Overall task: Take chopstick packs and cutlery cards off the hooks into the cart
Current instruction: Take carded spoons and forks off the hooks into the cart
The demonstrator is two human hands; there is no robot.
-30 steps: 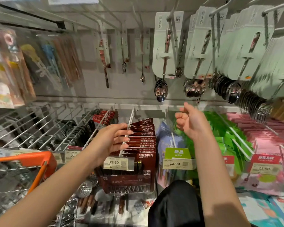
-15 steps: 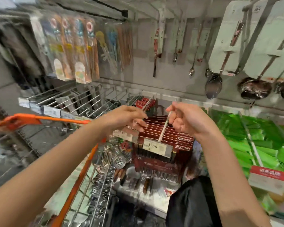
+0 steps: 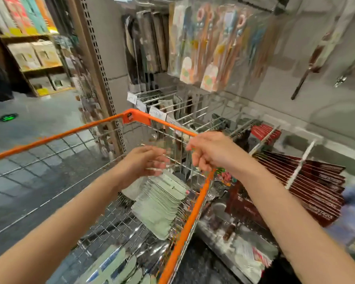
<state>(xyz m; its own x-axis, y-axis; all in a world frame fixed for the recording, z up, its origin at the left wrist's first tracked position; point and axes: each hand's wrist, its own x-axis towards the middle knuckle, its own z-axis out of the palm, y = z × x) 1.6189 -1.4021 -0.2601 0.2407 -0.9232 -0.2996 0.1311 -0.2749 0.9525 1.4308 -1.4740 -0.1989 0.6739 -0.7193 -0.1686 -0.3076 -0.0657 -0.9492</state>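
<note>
Over the wire cart (image 3: 183, 230) with its orange rim, my left hand (image 3: 143, 163) hovers with fingers spread and nothing in it; it is blurred. My right hand (image 3: 211, 153) is just to its right above the cart's right rim, fingers curled, and I see nothing held in it. A fanned stack of pale green cutlery cards (image 3: 162, 203) lies in the cart below both hands. More cards (image 3: 113, 267) lie at the cart's near end. Dark red chopstick packs (image 3: 312, 181) hang on a white hook (image 3: 299, 165) to the right of my right forearm.
Clear-bagged chopstick sets (image 3: 205, 44) and dark packs (image 3: 146, 44) hang on the wall above. Bare wire hooks (image 3: 184, 109) jut out behind the cart. A low shelf of utensils (image 3: 234, 238) runs right of the cart. Open aisle floor (image 3: 35, 128) lies to the left.
The view has swung left from the chopstick hook to the cart. Both hands have left the hook and red packs and now hang over the cart.
</note>
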